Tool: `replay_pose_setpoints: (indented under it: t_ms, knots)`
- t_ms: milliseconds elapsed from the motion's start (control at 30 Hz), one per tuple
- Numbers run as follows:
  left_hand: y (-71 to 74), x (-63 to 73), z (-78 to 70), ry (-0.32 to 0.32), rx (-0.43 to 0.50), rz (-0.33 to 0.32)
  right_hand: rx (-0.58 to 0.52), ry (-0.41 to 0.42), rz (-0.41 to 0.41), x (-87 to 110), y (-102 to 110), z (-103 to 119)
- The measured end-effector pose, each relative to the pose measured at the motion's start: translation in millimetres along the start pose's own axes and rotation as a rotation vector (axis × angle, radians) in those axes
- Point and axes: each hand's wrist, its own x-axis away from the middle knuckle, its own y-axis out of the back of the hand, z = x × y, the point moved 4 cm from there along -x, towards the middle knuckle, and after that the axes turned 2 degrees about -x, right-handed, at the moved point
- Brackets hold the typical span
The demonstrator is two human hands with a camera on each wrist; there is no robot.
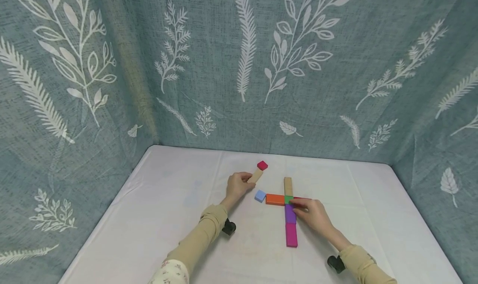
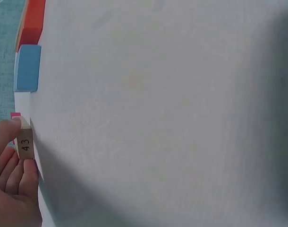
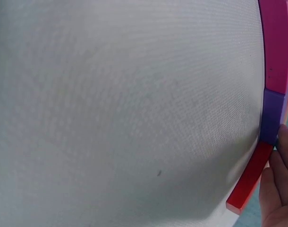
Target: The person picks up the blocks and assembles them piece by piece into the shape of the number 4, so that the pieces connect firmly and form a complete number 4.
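My left hand (image 1: pixel 239 185) pinches a plain wooden block (image 1: pixel 256 175) between thumb and fingers, held at a slant. The number 43 shows on its end in the left wrist view. Beyond its far end is a small red block (image 1: pixel 262 165). My right hand (image 1: pixel 314 214) reaches the middle of a cross of blocks, fingertips at the small green block (image 1: pixel 288 199), which they partly cover. Around the green block lie an orange block (image 1: pixel 275 199), another wooden block (image 1: pixel 288 186), a purple block (image 1: pixel 290 214) and a long red block (image 3: pixel 250 178), half hidden by the fingers in the head view.
A magenta block (image 1: pixel 291 235) extends the cross toward me below the purple one. Left of the orange block sits a small blue block (image 1: pixel 260 196), turned at an angle. The white-covered table (image 1: pixel 157 192) is bordered by a leaf-patterned curtain (image 1: pixel 216 76).
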Motion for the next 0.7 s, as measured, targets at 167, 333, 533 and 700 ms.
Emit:
replay_pose_setpoints:
  t_ms: [167, 333, 533, 700]
  knots:
    - [-2.1, 0.8, 1.5, 0.033, -0.006, -0.028, 0.008, 0.004, -0.001, 0.0, -0.2, -0.5]
    - [-3.0, 1.8, 3.2, 0.068, -0.004, -0.041, 0.012, 0.006, -0.005, 0.1, -0.5, -0.8]
    - [-0.9, 3.0, 2.0, 0.089, 0.001, -0.052, 0.009, 0.005, -0.003, 0.2, -0.9, -1.1]
    - [3.8, -0.4, -3.5, 0.086, 0.019, -0.070, 0.004, 0.003, -0.006, 0.4, -0.7, -1.0]
